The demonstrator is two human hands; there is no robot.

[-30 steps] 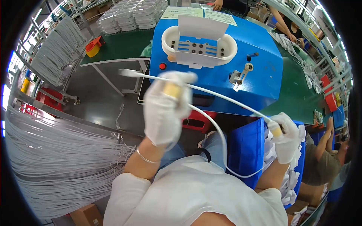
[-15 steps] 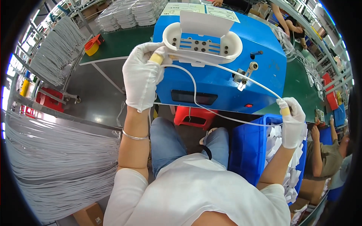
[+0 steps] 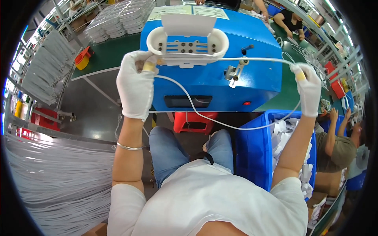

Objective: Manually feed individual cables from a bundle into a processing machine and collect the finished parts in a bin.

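Note:
A white cable [image 3: 252, 59] is stretched almost level between my two gloved hands, and its slack hangs in a loop below. My left hand [image 3: 137, 84] is closed in a pinch on the cable beside the left end of a white oval holder [image 3: 219, 41]. My right hand [image 3: 309, 90] pinches the cable farther right, past the edge of the blue machine [image 3: 256, 88]. Yellow covers wrap a digit of each glove. The holder sits on the machine, with a metal slotted plate [image 3: 185, 47] inside and a white flap [image 3: 188, 25] standing behind. The exact cable tips are hidden by my fingers.
A metal lever [image 3: 237, 71] sticks out of the machine's front. A blue bin [image 3: 252, 157] with white scraps stands by my right leg. Bundled cables [image 3: 59, 177] lie at left, a red stool [image 3: 193, 121] below, stacked clear trays [image 3: 122, 19] behind. Co-workers sit at right.
My right hand has risen, lifting the cable from a downward slant to nearly level in front of the holder. The whole view has shifted, so the machine appears farther left.

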